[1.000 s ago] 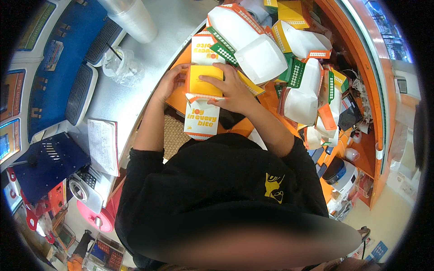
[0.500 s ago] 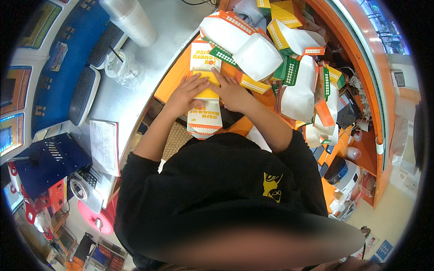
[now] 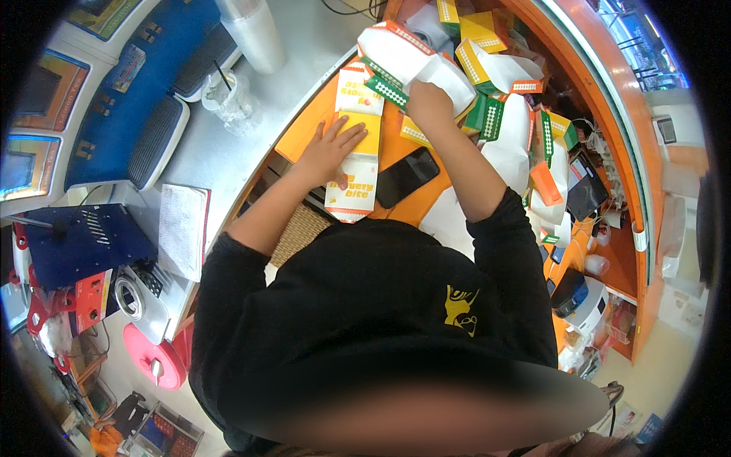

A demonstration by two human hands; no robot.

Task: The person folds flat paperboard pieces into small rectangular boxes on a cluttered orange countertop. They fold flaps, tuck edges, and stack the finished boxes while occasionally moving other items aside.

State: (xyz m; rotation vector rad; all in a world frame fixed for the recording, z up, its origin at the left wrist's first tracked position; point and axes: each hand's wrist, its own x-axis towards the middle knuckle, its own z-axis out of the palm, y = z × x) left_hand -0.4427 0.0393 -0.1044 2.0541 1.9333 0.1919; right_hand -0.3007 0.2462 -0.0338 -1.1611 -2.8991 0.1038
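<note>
Flat on the orange tabletop lies a long carton blank (image 3: 352, 202), white at both ends with a yellow middle panel and orange print. My left hand (image 3: 331, 156) rests on it with the fingers spread over the yellow panel. To the right, my right hand (image 3: 431, 108) is at the near edge of a folded white paper food box (image 3: 448, 80) with green and orange trim. Its fingers curl downward, and whatever they grip is hidden beneath the hand. A black phone (image 3: 408, 177) lies beside the blank, between my two forearms.
More folded boxes (image 3: 502, 160) are heaped along the right and far side. A grey counter (image 3: 285, 99) at left bears stacked clear cups (image 3: 255, 38), a plastic cup with a straw (image 3: 227, 95) and an open notebook (image 3: 183, 232). An orange frame (image 3: 601, 99) curves along the right.
My right hand has left the carton blank and moved right and away to the folded boxes, uncovering the phone. My left hand stays on the blank. The view has shifted slightly.
</note>
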